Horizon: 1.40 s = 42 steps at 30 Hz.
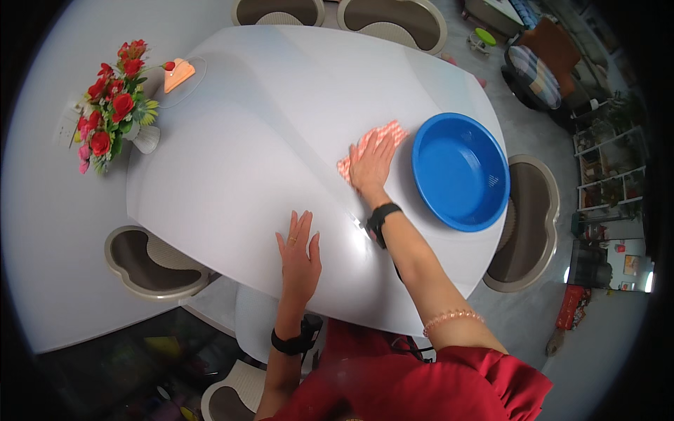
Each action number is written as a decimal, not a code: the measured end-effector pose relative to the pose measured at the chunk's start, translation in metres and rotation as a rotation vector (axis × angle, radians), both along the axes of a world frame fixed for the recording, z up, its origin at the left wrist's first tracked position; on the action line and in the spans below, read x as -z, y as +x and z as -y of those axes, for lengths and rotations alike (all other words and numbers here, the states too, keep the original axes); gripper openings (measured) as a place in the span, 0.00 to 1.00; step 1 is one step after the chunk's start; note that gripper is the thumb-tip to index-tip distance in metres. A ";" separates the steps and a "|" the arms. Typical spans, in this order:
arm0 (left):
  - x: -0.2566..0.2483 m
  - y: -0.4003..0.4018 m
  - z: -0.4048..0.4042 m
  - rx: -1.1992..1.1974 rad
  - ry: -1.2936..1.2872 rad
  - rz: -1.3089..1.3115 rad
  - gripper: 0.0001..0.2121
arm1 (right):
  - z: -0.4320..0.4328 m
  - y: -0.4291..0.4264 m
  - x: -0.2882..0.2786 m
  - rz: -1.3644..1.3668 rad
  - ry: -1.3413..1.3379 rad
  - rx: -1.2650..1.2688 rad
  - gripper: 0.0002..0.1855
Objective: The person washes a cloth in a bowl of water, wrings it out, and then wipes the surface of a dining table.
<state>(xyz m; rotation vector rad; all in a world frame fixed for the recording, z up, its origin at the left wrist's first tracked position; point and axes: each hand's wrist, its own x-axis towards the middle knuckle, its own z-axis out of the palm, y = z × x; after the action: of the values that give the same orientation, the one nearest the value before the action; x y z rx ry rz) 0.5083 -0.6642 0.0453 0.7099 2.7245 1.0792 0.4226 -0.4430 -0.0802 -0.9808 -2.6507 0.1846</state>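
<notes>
My right hand [372, 166] lies flat, fingers slightly spread, on a red-and-white checked cloth [396, 129] that rests on the white tabletop [237, 158]. Part of the cloth is hidden beneath the palm. Just right of that hand stands a blue plastic basin [461, 171], with no objects visible inside. My left hand [300, 252] is over the near part of the table, its fingers apart and holding nothing; whether it touches the surface I cannot tell.
At the far left stand artificial-looking red flowers [122, 107] in a white vase [146, 139], beside a small orange object [179, 75] with a thin cord. Several chairs surround the table, including one on the right [532, 223] and one at the left [158, 263].
</notes>
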 end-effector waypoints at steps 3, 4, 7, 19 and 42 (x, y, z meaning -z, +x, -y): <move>0.000 0.019 0.009 0.038 0.074 -0.079 0.17 | 0.033 0.058 -0.006 -0.007 -0.005 -0.104 0.36; 0.001 0.023 0.010 0.057 0.131 -0.063 0.16 | 0.044 0.079 -0.007 -0.004 -0.013 -0.148 0.36; 0.000 0.033 0.007 0.116 0.268 0.005 0.15 | 0.072 0.142 -0.018 0.008 -0.045 -0.269 0.36; 0.033 0.037 -0.063 0.209 0.571 0.584 0.16 | 0.080 0.244 -0.034 0.176 -0.165 -0.475 0.36; 0.043 0.002 -0.205 0.097 0.604 1.421 0.22 | -0.013 0.205 -0.052 0.333 -0.384 -0.527 0.33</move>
<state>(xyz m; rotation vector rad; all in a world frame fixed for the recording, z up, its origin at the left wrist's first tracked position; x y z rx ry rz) 0.5101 -0.4590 0.0019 -0.0101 1.1640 1.5211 0.6276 -0.4300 -0.0281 -0.4020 -3.2117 0.7257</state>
